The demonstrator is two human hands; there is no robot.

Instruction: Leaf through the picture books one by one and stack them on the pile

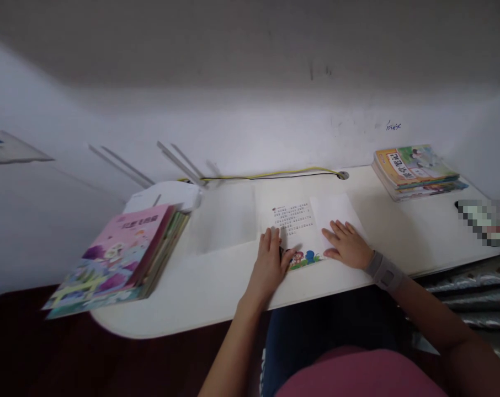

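Observation:
An open book (296, 221) with printed text and a colourful picture at its lower edge lies on the white desk (217, 286) in front of me. My left hand (270, 259) lies flat on the book's left part, fingers stretched out. My right hand (346, 243) rests flat on the right-hand page, fingers spread, with a grey band on its wrist. Neither hand holds anything.
A stack of picture books (123, 259) with a pink cover sits at the desk's left end, overhanging the edge. Another stack of books (415, 171) lies at the far right. A white router with antennas (171, 190) and a yellow cable (270, 175) run along the wall.

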